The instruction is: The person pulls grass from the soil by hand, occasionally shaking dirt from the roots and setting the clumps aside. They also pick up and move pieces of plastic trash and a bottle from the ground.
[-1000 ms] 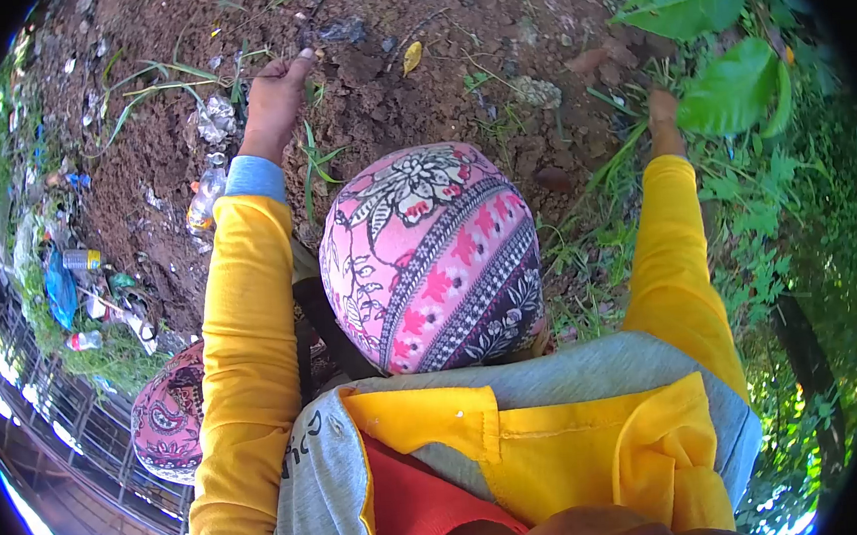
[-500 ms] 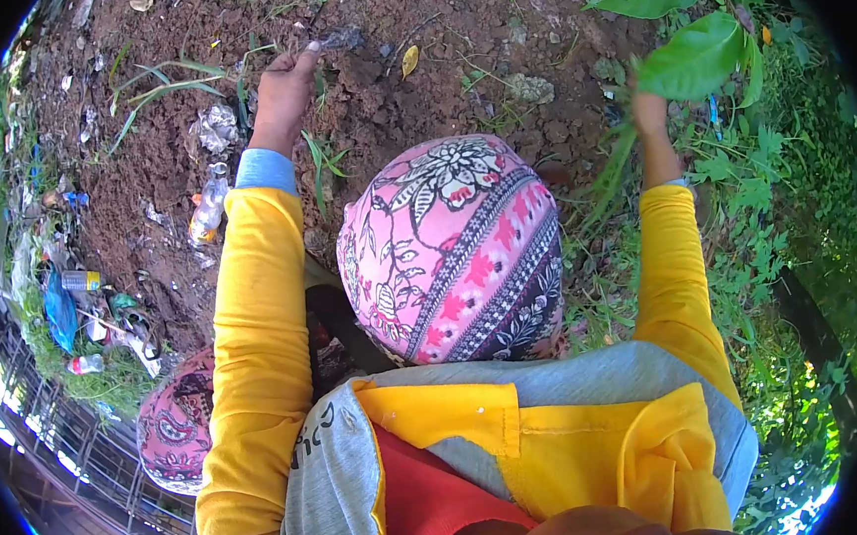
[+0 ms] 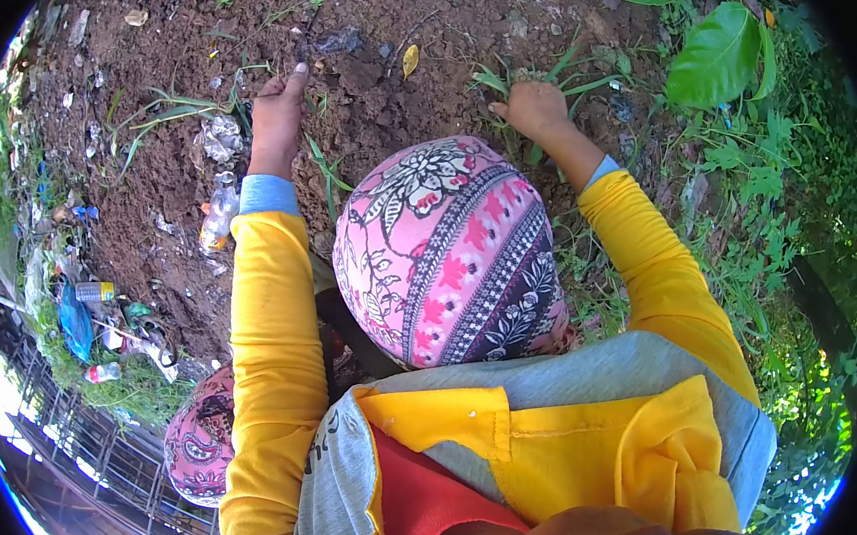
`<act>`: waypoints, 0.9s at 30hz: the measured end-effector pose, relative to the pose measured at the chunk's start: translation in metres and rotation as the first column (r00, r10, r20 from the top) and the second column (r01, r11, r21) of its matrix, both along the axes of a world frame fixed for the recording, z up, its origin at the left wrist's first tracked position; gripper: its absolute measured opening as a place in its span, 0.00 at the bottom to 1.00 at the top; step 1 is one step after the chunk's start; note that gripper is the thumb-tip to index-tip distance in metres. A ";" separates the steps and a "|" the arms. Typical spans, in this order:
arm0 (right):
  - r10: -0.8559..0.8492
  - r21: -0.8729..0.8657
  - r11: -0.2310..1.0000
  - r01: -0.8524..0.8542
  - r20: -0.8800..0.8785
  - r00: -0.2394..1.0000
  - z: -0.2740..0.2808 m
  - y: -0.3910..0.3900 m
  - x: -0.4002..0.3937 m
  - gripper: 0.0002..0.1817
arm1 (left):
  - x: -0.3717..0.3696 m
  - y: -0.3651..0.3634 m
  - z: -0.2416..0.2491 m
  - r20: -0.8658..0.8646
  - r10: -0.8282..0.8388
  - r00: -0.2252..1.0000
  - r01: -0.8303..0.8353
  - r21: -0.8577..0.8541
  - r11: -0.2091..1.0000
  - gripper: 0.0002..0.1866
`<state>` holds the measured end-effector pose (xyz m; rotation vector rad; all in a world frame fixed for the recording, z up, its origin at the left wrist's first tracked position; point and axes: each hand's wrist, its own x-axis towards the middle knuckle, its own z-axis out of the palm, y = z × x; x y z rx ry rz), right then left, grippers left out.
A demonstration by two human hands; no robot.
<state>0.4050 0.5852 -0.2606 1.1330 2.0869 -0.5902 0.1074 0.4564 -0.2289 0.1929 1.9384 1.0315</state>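
Note:
My left hand point(image 3: 277, 119) is closed over the bare soil, thumb up. Long green grass blades point(image 3: 174, 108) stretch leftward from its curled fingers. My right hand point(image 3: 537, 111) is closed on a tuft of grass point(image 3: 577, 86) low against the ground, with blades sticking out on both sides of the fist. Whether that tuft is still rooted is hidden. Between my forearms, my knee in pink floral cloth point(image 3: 448, 256) covers part of the soil.
Crumpled foil point(image 3: 221, 140) and a clear plastic bottle point(image 3: 217, 218) lie beside my left wrist. More litter, including a blue bag point(image 3: 75, 322), is scattered farther left near a metal grille point(image 3: 93, 450). Broad leaves point(image 3: 717, 58) hang at the upper right over dense weeds.
My right hand has moved left and inward, from behind the broad leaf to the soil, where it grips grass. My left hand has shifted slightly down and left.

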 end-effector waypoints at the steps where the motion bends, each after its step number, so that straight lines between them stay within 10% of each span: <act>1: -0.009 0.001 1.000 0.009 -0.037 0.999 -0.010 -0.004 0.004 0.23 | 0.001 0.000 -0.004 0.019 0.002 1.000 -0.002 0.016 1.000 0.14; 6: -0.260 -0.149 0.961 0.233 -0.197 0.945 -0.022 0.006 0.007 0.17 | 0.006 0.007 0.000 0.066 -0.011 0.998 0.008 0.045 0.999 0.13; 14: 0.039 -0.160 0.986 -0.040 -0.011 0.999 0.020 -0.006 -0.005 0.27 | 0.009 0.018 -0.003 0.031 -0.073 0.997 0.073 0.013 0.997 0.14; 27: -0.024 -0.077 0.997 0.007 -0.220 0.975 0.004 0.025 0.002 0.16 | 0.012 0.015 -0.008 0.025 -0.052 0.998 0.051 0.035 0.998 0.13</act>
